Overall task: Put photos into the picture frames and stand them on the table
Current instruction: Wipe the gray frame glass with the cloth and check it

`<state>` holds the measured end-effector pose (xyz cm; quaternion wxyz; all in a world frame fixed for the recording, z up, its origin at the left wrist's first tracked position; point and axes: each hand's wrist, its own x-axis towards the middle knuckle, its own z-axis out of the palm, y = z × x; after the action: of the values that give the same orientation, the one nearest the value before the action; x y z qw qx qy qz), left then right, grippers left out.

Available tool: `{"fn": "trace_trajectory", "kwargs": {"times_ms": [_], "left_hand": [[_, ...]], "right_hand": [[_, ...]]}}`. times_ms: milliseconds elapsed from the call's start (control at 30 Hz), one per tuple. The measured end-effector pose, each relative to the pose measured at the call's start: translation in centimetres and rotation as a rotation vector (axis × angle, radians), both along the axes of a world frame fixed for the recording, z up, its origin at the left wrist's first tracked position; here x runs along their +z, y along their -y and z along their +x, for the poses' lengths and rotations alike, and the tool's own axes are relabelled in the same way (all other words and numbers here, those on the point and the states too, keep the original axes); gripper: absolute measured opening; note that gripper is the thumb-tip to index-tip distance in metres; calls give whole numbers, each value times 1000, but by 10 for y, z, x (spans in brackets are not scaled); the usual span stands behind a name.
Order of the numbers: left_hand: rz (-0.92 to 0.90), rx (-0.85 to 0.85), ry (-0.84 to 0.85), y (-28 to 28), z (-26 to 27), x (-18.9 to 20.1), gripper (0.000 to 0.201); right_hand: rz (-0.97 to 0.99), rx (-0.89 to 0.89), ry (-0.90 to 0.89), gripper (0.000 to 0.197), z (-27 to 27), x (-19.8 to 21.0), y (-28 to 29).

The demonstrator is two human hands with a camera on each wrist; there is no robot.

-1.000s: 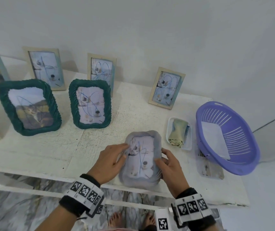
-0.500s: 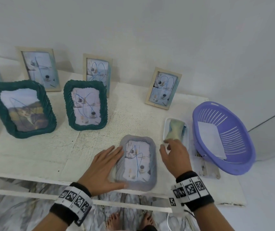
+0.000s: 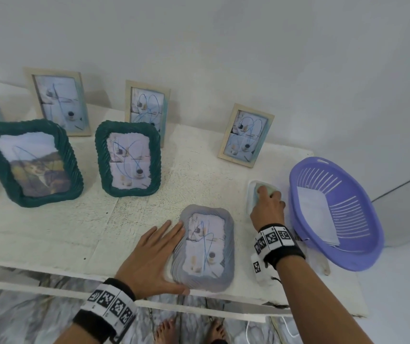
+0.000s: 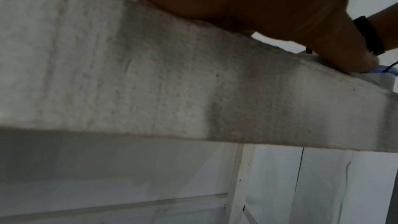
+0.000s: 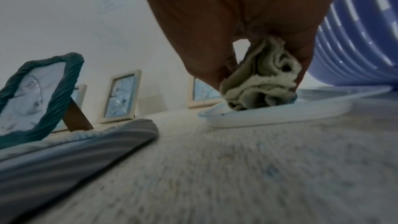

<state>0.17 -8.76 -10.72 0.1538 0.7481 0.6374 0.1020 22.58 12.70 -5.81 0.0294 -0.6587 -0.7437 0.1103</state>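
A grey ribbed picture frame with a photo in it lies flat, face up, near the front edge of the white table. My left hand rests flat beside it, fingers straight, touching its left rim. My right hand reaches into a small white tray and pinches a folded green cloth that still touches the tray. The grey frame shows low at the left of the right wrist view. The left wrist view shows only the table's front edge and my palm.
Two green woven frames stand with photos at mid-table. Three pale wooden frames stand along the wall. A purple basket holding a white sheet sits at the right end, close to my right hand.
Both hands let go of the grey frame, now lying flat. My right hand moved right to the tray and took hold of the cloth. My left hand flattened beside the frame.
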Motion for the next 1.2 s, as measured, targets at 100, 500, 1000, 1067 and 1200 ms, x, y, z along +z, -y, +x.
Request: {"fn": "trace_trajectory", "kwargs": {"times_ms": [100,500,1000,1067,1200], "left_hand": [[3,-1,-7,0,0,0,127],[-5,7,-38,0,3,3,127],[3,12,-43,-1,3,0,123],[0,13,-41,-1,2,0,124],[-3,21,-22,-1,2,0,125]], "right_hand": [[51,21,-94,49,2,10,5],[64,575,-164,45,-32,5,100],[-34,694,-111,50,-28,3,86],[0,692,-100,43,-41,7,85],[-34,860,-218,20,-37,5,108]]}}
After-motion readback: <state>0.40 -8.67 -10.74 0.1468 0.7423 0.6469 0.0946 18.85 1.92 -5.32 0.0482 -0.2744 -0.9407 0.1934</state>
